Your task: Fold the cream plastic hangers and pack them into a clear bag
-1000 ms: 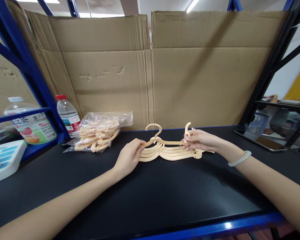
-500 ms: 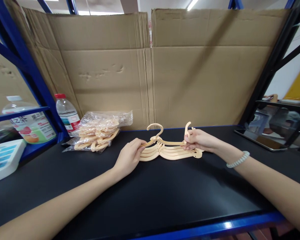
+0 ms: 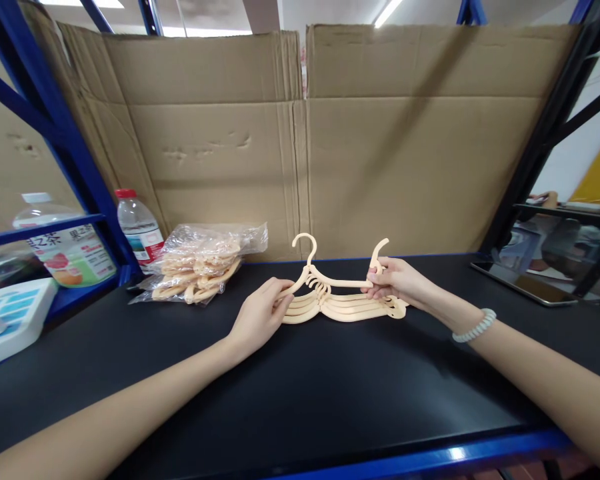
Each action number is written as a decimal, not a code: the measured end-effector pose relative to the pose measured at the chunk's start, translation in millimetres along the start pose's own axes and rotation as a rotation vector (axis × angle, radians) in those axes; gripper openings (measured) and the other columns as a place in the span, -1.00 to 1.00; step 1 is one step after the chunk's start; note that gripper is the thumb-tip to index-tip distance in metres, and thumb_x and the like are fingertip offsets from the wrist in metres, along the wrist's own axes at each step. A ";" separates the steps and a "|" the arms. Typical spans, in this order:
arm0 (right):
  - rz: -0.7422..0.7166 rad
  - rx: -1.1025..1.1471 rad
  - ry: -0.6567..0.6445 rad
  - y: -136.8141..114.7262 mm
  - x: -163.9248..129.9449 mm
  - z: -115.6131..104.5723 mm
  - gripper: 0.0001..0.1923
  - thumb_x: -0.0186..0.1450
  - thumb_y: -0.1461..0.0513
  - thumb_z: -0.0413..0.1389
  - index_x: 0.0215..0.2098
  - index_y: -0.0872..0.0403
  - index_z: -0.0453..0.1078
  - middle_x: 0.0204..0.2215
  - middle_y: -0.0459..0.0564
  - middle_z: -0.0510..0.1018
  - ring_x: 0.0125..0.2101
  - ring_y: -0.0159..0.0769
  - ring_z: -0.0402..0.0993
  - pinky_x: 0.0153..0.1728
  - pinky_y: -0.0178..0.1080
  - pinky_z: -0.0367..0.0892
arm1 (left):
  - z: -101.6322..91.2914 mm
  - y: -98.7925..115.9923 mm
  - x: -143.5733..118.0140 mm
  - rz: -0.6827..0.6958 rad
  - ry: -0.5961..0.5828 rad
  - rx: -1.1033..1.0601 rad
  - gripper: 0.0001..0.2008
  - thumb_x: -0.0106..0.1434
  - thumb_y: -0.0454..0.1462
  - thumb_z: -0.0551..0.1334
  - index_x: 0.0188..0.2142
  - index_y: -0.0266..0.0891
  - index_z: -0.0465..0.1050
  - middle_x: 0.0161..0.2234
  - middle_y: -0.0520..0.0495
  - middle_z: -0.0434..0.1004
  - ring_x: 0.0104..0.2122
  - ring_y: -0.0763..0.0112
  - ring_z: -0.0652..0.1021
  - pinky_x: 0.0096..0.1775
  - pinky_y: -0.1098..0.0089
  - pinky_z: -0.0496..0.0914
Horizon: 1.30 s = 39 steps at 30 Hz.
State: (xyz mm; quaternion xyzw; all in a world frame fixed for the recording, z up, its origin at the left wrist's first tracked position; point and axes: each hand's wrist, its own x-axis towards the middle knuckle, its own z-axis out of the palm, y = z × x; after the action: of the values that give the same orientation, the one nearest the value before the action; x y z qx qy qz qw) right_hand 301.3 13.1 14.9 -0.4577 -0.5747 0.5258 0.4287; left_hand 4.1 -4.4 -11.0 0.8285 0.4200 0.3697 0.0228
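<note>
A cream plastic hanger (image 3: pixel 343 283) is held up between my two hands, its hook upright and curling to the left. My left hand (image 3: pixel 261 312) is closed on the hanger's left arm. At the other end, my right hand (image 3: pixel 394 280) pinches its right arm, where a curved cream piece sticks up by the fingers. Just below and partly behind lies a row of overlapping cream hangers (image 3: pixel 353 309) on the black tabletop (image 3: pixel 310 393). My fingertips hide both ends of the held hanger.
A clear plastic bag of cream hangers (image 3: pixel 200 263) lies left of my hands. Behind it stands a red-capped bottle (image 3: pixel 139 227). A tablet-like device (image 3: pixel 523 283) rests at the right. Cardboard panels (image 3: pixel 220 153) wall the back; blue posts (image 3: pixel 70 140) frame the left side.
The held hanger has tilted more upright, and its hook now stands higher and straighter. Both hands keep their grip at nearly the same places. The view has shifted slightly.
</note>
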 end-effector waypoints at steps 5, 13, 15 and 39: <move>-0.090 0.171 -0.026 -2.1 3.1 -13.5 -0.73 0.17 0.25 0.23 -0.16 0.04 0.36 -0.29 -0.01 0.57 -0.39 -0.36 0.54 -0.43 -0.34 0.46 | -4.2 2.1 1.8 0.020 0.028 0.040 -0.86 0.30 -0.30 0.07 -0.17 -0.20 0.33 -0.26 -0.02 0.41 -0.37 0.41 0.48 -0.33 0.42 0.37; -0.062 0.069 -0.047 -8.3 6.8 -65.9 -0.75 0.00 0.20 0.35 -0.37 0.11 0.49 -0.47 -0.10 0.53 -0.53 -0.50 0.39 -0.46 -0.39 0.36 | -46.1 11.4 21.0 0.236 -0.214 0.196 -0.92 0.19 -0.27 0.17 -0.37 -0.22 0.42 -0.40 -0.02 0.45 -0.37 0.36 0.46 -0.32 0.39 0.31; -0.024 -0.073 -0.128 -10.0 3.2 -75.4 -0.70 -0.02 0.21 0.36 -0.32 0.12 0.49 -0.42 -0.07 0.56 -0.53 -0.49 0.41 -0.46 -0.38 0.35 | -50.9 14.1 22.2 0.250 -0.270 0.180 -0.93 0.18 -0.28 0.18 -0.38 -0.22 0.42 -0.42 0.00 0.46 -0.40 0.39 0.46 -0.35 0.42 0.29; 0.059 -1.220 -0.326 -33.2 -19.4 -58.4 -0.87 0.01 0.32 0.12 -0.43 0.09 0.43 -0.51 -0.01 0.54 -0.48 -0.26 0.45 -0.48 -0.29 0.28 | -29.2 50.6 -4.6 0.154 -0.413 0.581 -0.87 0.23 -0.31 0.14 -0.24 -0.28 0.42 -0.22 -0.23 0.50 -0.18 0.07 0.48 -0.19 0.16 0.35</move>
State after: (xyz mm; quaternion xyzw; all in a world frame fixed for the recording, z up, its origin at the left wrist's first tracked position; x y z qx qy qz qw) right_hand 359.9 5.6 52.5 -0.5495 -0.8161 0.1782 -0.0172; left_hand 18.3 -48.3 25.1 0.8867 0.4305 0.0604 -0.1572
